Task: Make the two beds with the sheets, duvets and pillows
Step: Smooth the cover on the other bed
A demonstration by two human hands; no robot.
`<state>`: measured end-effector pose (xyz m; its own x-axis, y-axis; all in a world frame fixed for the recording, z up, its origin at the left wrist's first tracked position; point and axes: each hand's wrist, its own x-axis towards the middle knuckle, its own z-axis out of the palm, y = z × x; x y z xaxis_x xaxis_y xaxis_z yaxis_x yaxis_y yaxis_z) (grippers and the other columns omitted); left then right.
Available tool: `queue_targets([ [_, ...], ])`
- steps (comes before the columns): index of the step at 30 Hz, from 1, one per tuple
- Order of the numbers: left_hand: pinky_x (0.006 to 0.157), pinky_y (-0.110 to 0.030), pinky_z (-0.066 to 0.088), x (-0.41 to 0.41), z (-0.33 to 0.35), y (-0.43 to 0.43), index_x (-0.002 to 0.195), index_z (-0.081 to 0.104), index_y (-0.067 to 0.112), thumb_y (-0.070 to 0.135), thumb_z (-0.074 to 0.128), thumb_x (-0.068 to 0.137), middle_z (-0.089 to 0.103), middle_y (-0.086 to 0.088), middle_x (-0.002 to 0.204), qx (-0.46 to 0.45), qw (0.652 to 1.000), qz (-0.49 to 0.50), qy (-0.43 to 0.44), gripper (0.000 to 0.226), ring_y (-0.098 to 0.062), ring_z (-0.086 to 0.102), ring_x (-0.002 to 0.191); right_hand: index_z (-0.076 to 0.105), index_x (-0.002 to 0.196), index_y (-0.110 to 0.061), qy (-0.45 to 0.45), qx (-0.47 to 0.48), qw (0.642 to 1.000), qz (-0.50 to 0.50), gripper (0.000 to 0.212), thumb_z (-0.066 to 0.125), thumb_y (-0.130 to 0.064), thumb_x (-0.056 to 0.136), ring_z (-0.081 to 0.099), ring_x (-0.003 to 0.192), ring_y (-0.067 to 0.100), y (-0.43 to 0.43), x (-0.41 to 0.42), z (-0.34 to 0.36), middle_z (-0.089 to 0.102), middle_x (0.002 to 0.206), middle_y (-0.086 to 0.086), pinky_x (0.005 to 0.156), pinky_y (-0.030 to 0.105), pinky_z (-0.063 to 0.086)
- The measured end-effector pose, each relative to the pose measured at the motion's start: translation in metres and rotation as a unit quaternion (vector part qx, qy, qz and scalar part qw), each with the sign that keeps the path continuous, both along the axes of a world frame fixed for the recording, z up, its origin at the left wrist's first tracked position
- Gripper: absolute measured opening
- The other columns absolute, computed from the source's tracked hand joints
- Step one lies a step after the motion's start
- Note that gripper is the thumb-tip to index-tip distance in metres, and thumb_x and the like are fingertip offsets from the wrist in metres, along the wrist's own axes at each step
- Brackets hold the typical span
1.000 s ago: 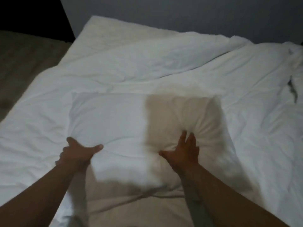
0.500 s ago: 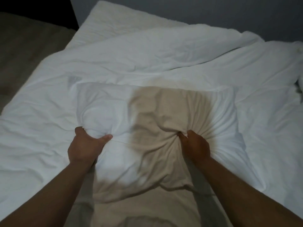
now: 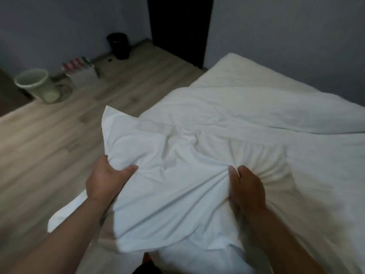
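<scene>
Quick count: two hands, the left hand and right hand, both bunched into one pillow. One white duvet just past the right hand, on one bed. Two bins out beyond the left hand: one pale bin and one black bin farther off. Between them is one row of little capped things, red and green tops, too blurry to count.

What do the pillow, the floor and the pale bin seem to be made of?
Pillow: soft white cloth, matte, likely cotton; it bunches into fine creases. Floor: wood or wood-look laminate, with grain and plank seams. Pale bin: probably plastic, smooth and slightly glossy.
</scene>
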<state>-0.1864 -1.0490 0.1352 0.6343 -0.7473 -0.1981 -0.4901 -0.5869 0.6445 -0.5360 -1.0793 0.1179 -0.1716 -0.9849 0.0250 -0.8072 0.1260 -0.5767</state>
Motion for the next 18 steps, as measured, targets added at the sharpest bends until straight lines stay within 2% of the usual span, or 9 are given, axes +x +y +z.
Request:
queue_targets([
  [4, 0.081, -0.04, 0.047, 0.034, 0.053, 0.077, 0.108, 0.048, 0.023, 0.067, 0.08, 0.058, 0.066, -0.004, 0.109, -0.041, 0.994, 0.098, -0.025, 0.074, -0.031, 0.062, 0.102, 0.028, 0.062, -0.019, -0.024, -0.041, 0.993, 0.108, 0.047, 0.049, -0.042, 0.098, 0.056, 0.066, 0.042, 0.005, 0.045, 0.037, 0.055, 0.063, 0.018, 0.061, 0.042, 0.045],
  [8, 0.084, -0.043, 0.049, 0.063, 0.088, 0.177, 0.108, 0.048, 0.023, 0.064, 0.082, 0.058, 0.064, -0.005, 0.111, -0.075, 0.974, 0.211, -0.033, 0.073, -0.031, 0.061, 0.103, 0.027, 0.061, -0.019, -0.042, -0.059, 0.972, 0.225, 0.048, 0.049, -0.04, 0.098, 0.052, 0.062, 0.038, 0.028, 0.104, 0.075, 0.044, 0.057, 0.007, 0.058, 0.04, 0.042],
  [12, 0.083, -0.041, 0.048, 0.079, 0.103, 0.299, 0.113, 0.051, 0.022, 0.059, 0.085, 0.058, 0.063, -0.004, 0.113, -0.108, 0.934, 0.338, -0.026, 0.074, -0.031, 0.061, 0.105, 0.032, 0.064, -0.013, -0.048, -0.048, 0.936, 0.345, 0.048, 0.046, -0.043, 0.098, 0.049, 0.062, 0.036, 0.077, 0.178, 0.102, 0.048, 0.057, 0.006, 0.059, 0.041, 0.042],
  [14, 0.082, -0.041, 0.044, 0.082, 0.105, 0.365, 0.115, 0.049, 0.019, 0.061, 0.082, 0.062, 0.063, -0.007, 0.117, -0.084, 0.912, 0.399, -0.035, 0.076, -0.033, 0.06, 0.108, 0.033, 0.065, -0.012, -0.042, -0.043, 0.912, 0.405, 0.049, 0.046, -0.044, 0.099, 0.049, 0.061, 0.033, 0.113, 0.217, 0.11, 0.05, 0.057, 0.005, 0.058, 0.039, 0.041],
  [18, 0.075, -0.04, 0.043, 0.08, 0.097, 0.5, 0.114, 0.046, 0.017, 0.068, 0.076, 0.064, 0.064, -0.01, 0.111, -0.037, 0.864, 0.5, -0.039, 0.077, -0.036, 0.061, 0.1, 0.035, 0.065, -0.013, -0.023, -0.025, 0.86, 0.509, 0.048, 0.046, -0.046, 0.099, 0.051, 0.064, 0.03, 0.204, 0.288, 0.115, 0.052, 0.06, 0.003, 0.059, 0.037, 0.039],
])
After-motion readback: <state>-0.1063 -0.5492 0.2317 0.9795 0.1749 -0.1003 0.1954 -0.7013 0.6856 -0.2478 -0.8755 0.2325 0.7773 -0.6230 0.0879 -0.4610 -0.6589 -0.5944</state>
